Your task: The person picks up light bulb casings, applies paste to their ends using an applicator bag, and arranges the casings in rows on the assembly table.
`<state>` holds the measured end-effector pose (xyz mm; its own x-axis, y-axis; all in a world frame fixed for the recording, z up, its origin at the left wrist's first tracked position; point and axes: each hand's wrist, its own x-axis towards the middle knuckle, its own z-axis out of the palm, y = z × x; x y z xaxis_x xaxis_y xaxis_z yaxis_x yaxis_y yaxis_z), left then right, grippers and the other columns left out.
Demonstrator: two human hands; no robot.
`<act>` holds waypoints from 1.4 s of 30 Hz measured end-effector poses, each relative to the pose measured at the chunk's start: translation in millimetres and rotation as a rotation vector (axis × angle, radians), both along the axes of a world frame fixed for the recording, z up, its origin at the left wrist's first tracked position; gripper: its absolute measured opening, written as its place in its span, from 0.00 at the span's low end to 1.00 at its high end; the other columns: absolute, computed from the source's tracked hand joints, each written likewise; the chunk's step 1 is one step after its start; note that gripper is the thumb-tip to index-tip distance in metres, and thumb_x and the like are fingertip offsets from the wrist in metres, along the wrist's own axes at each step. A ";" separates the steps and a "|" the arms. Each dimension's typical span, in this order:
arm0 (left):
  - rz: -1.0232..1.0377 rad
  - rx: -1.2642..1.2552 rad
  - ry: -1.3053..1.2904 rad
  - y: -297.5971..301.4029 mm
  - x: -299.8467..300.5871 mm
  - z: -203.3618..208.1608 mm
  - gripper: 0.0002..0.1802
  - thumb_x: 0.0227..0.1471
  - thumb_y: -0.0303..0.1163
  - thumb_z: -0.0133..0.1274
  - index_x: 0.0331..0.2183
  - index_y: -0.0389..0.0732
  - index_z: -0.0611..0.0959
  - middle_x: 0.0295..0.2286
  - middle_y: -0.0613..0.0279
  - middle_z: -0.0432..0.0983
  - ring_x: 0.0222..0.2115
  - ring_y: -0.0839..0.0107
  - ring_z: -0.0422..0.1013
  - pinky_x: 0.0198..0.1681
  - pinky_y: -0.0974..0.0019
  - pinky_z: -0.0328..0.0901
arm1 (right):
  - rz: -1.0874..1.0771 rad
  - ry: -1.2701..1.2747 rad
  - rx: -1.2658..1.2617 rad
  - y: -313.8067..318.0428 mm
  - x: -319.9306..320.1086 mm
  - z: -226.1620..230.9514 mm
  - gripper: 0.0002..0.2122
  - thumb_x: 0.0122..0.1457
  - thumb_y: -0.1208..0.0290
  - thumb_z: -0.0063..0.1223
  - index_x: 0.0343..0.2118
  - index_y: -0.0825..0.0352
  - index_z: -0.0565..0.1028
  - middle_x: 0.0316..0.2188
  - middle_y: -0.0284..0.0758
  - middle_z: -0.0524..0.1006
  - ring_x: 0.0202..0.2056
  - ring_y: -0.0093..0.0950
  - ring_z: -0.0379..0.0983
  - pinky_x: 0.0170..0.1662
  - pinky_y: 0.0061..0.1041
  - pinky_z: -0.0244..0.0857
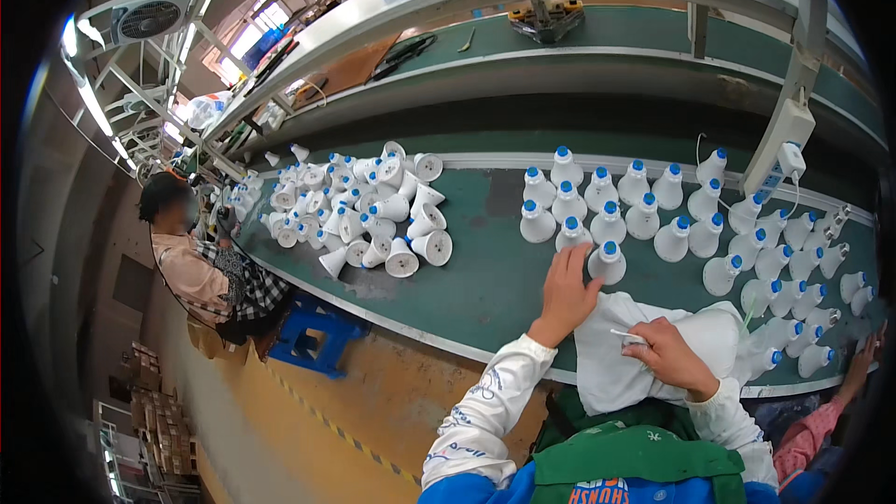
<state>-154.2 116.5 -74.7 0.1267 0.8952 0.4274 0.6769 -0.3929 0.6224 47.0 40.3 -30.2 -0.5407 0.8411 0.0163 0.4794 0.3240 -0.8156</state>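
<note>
Right hand (667, 355) pinches a stick (630, 337) over cloth (607, 375); left hand (566, 295) loosely curled by bulbs (608, 267), hold unclear; green bench (481, 294) beneath both, stool (315, 334) farther left.

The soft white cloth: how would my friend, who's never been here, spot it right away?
Find the long green-topped workbench, then look along its near edge for the person's right hand. The soft white cloth lies beneath it, draped over that edge. It's floppy and wrinkled, unlike the neighbouring white cone-shaped pieces with blue caps.
</note>
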 end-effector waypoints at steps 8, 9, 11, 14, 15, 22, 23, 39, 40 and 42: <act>-0.195 -0.220 -0.253 30.5 5.7 -18.4 0.32 0.40 0.29 0.60 0.49 0.39 0.69 0.44 0.51 0.68 0.45 0.56 0.65 0.46 0.61 0.61 | 0.159 0.080 0.018 3.7 5.0 2.8 0.19 0.47 0.70 0.59 0.44 0.65 0.71 0.33 0.37 0.74 0.36 0.35 0.64 0.45 0.31 0.53; -0.173 -0.217 -0.298 31.0 7.2 -20.3 0.29 0.41 0.28 0.60 0.47 0.39 0.71 0.42 0.53 0.71 0.42 0.60 0.69 0.43 0.64 0.64 | 0.157 0.077 0.021 3.6 5.1 0.3 0.19 0.47 0.70 0.59 0.44 0.65 0.71 0.33 0.37 0.74 0.36 0.35 0.64 0.45 0.31 0.53; -0.161 -0.225 -0.346 29.2 9.6 -18.6 0.27 0.41 0.28 0.60 0.46 0.39 0.72 0.40 0.53 0.73 0.39 0.62 0.71 0.41 0.65 0.65 | 0.102 0.064 0.024 2.5 5.3 -4.1 0.16 0.45 0.73 0.59 0.40 0.65 0.73 0.29 0.37 0.74 0.34 0.36 0.65 0.43 0.31 0.55; -0.112 -0.179 -0.439 15.4 8.7 -2.2 0.24 0.41 0.27 0.59 0.44 0.37 0.74 0.37 0.53 0.75 0.37 0.62 0.72 0.40 0.65 0.65 | 0.078 0.070 0.057 2.7 1.1 3.5 0.11 0.44 0.74 0.59 0.34 0.66 0.76 0.23 0.37 0.74 0.27 0.36 0.66 0.37 0.28 0.59; -0.084 -0.125 -0.484 10.2 7.5 5.3 0.23 0.41 0.27 0.59 0.43 0.36 0.75 0.36 0.52 0.75 0.37 0.60 0.72 0.41 0.64 0.65 | 0.068 0.065 0.056 3.0 1.6 4.3 0.11 0.44 0.74 0.59 0.34 0.66 0.76 0.23 0.37 0.74 0.27 0.36 0.66 0.37 0.28 0.59; 0.179 -0.031 -0.531 -53.3 -37.9 14.0 0.21 0.41 0.24 0.57 0.41 0.35 0.76 0.36 0.56 0.75 0.37 0.67 0.72 0.42 0.66 0.65 | 0.089 0.205 0.073 10.8 2.0 -16.8 0.06 0.44 0.76 0.55 0.27 0.66 0.77 0.22 0.39 0.76 0.24 0.37 0.72 0.28 0.31 0.63; 0.193 -0.044 -0.560 -67.5 -41.7 16.3 0.20 0.41 0.24 0.57 0.41 0.36 0.76 0.36 0.56 0.75 0.37 0.67 0.71 0.42 0.66 0.65 | 0.082 0.213 0.073 9.8 3.1 -18.2 0.06 0.44 0.76 0.55 0.27 0.65 0.77 0.21 0.39 0.76 0.24 0.37 0.72 0.28 0.31 0.63; 0.065 -0.139 -0.433 -118.2 2.6 13.8 0.22 0.36 0.26 0.62 0.38 0.35 0.76 0.35 0.53 0.74 0.37 0.59 0.71 0.40 0.63 0.65 | 0.060 0.035 0.125 -11.6 0.9 2.1 0.12 0.60 0.62 0.43 0.39 0.64 0.73 0.31 0.35 0.74 0.36 0.31 0.67 0.44 0.29 0.52; 0.050 -0.142 -0.426 -119.1 5.5 12.7 0.22 0.36 0.26 0.62 0.38 0.35 0.76 0.35 0.53 0.74 0.36 0.59 0.71 0.39 0.63 0.65 | 0.045 0.061 0.124 -12.5 0.8 2.8 0.11 0.60 0.62 0.44 0.38 0.64 0.73 0.29 0.34 0.74 0.34 0.30 0.67 0.42 0.29 0.52; 0.037 -0.132 -0.424 -121.0 11.0 5.5 0.22 0.35 0.25 0.63 0.37 0.35 0.76 0.34 0.54 0.74 0.35 0.59 0.72 0.37 0.63 0.66 | 0.020 0.080 0.115 -17.4 2.5 6.0 0.11 0.59 0.63 0.45 0.36 0.63 0.74 0.27 0.33 0.74 0.32 0.29 0.67 0.40 0.28 0.52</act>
